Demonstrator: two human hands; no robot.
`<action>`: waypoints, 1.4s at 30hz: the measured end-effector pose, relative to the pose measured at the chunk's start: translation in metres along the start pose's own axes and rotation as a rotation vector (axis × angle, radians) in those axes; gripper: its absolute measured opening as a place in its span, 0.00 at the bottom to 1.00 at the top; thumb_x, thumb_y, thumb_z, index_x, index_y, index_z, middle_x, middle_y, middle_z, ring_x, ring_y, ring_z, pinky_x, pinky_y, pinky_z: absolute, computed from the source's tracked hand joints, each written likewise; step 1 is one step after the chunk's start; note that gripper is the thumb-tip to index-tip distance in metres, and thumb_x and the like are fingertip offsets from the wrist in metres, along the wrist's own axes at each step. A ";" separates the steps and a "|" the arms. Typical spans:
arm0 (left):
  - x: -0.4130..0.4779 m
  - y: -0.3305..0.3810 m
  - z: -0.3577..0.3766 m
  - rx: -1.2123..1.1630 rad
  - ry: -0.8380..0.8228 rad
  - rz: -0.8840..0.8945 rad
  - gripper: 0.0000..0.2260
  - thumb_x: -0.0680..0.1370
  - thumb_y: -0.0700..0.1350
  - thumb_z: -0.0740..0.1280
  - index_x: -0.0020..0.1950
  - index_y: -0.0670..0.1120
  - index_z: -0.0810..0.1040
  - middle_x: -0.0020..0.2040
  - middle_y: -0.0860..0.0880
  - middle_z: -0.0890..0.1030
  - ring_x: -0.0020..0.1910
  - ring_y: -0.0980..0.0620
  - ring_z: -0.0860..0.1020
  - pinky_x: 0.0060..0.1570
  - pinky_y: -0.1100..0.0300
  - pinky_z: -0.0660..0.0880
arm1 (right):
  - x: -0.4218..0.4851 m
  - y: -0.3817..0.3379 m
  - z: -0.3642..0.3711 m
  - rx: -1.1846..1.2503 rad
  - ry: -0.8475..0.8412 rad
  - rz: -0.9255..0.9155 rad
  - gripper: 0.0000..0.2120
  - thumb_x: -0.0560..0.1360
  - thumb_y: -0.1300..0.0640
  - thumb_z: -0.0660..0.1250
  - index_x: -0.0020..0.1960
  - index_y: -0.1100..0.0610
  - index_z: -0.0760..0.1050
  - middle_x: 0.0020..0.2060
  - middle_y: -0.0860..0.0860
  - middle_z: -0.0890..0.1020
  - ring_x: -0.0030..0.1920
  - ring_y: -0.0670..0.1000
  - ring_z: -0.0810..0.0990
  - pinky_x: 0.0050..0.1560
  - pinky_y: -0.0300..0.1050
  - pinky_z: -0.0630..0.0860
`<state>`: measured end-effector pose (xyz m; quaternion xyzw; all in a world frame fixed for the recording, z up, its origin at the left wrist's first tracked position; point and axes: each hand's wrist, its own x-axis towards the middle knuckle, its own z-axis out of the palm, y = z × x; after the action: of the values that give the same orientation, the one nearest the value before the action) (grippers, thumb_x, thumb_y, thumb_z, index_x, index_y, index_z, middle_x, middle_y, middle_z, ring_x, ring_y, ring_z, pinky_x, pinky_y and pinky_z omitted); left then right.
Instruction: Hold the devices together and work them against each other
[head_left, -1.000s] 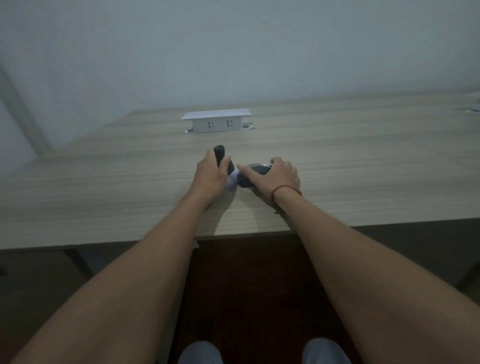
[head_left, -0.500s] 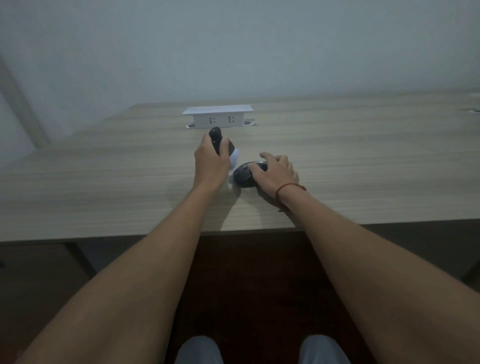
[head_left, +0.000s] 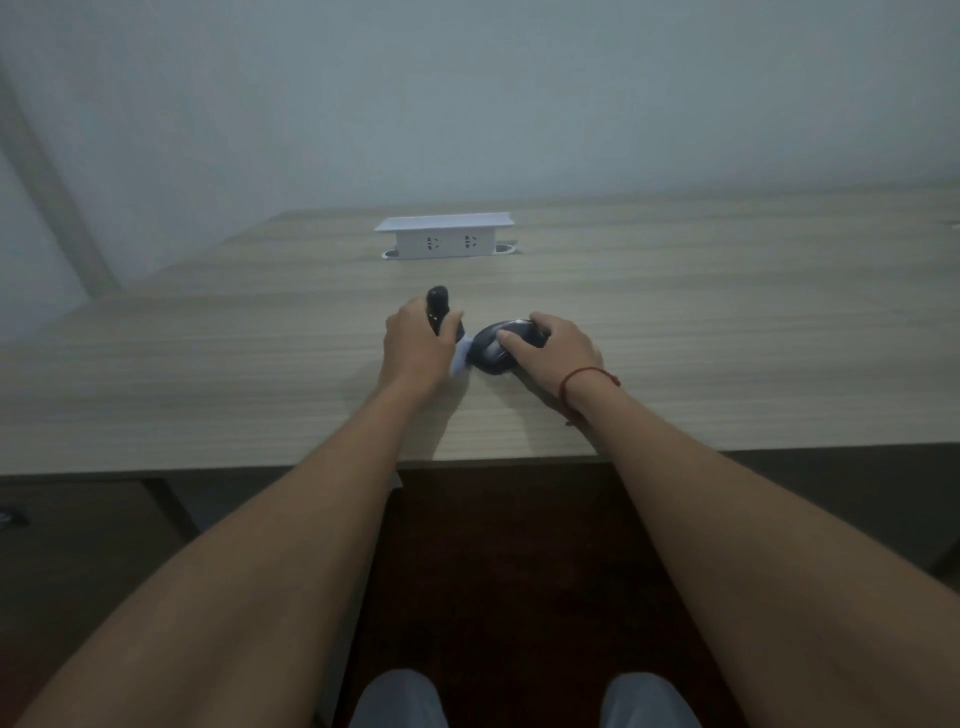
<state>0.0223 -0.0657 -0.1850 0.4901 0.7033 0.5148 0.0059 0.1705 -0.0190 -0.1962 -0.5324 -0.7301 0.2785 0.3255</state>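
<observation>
My left hand (head_left: 415, 348) grips a slim black stick-shaped device (head_left: 437, 306), its rounded top poking up past my fingers. A small white piece (head_left: 461, 358) shows just below that hand, between the two hands. My right hand (head_left: 558, 351), with a red string at the wrist, holds a dark rounded object like a computer mouse (head_left: 493, 348) on the wooden table (head_left: 208, 374); thumb and fingers curl over its top. The two hands sit close together, near the table's front edge.
A white pop-up power socket box (head_left: 444, 236) stands raised from the table behind the hands. A pale wall lies beyond the table. Below the front edge I see dark floor and my knees (head_left: 519, 696).
My left hand lifted the black device away from the mouse half a second ago and has come back down beside it. My right hand has shifted its hold on the mouse slightly.
</observation>
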 end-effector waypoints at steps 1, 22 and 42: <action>0.000 0.001 -0.001 -0.054 0.036 0.008 0.12 0.79 0.48 0.66 0.50 0.38 0.79 0.45 0.45 0.80 0.43 0.49 0.78 0.44 0.58 0.73 | 0.001 0.001 0.000 -0.035 0.005 -0.015 0.26 0.75 0.39 0.63 0.68 0.52 0.72 0.66 0.54 0.77 0.66 0.58 0.73 0.69 0.56 0.66; -0.008 0.006 0.008 -0.068 0.001 0.057 0.12 0.81 0.49 0.63 0.54 0.40 0.76 0.48 0.45 0.80 0.46 0.49 0.78 0.49 0.56 0.78 | 0.008 0.002 0.010 -0.322 -0.044 -0.110 0.26 0.79 0.39 0.51 0.73 0.51 0.63 0.67 0.55 0.75 0.66 0.59 0.72 0.69 0.62 0.62; 0.001 0.011 0.002 0.094 0.006 0.005 0.14 0.79 0.52 0.65 0.51 0.40 0.78 0.45 0.46 0.79 0.46 0.44 0.79 0.52 0.49 0.77 | 0.001 -0.004 0.005 -0.318 -0.068 -0.117 0.20 0.83 0.48 0.45 0.74 0.45 0.62 0.66 0.56 0.77 0.66 0.60 0.72 0.71 0.60 0.57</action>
<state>0.0302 -0.0639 -0.1779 0.4901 0.7254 0.4828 -0.0204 0.1643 -0.0189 -0.1958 -0.5240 -0.8053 0.1581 0.2278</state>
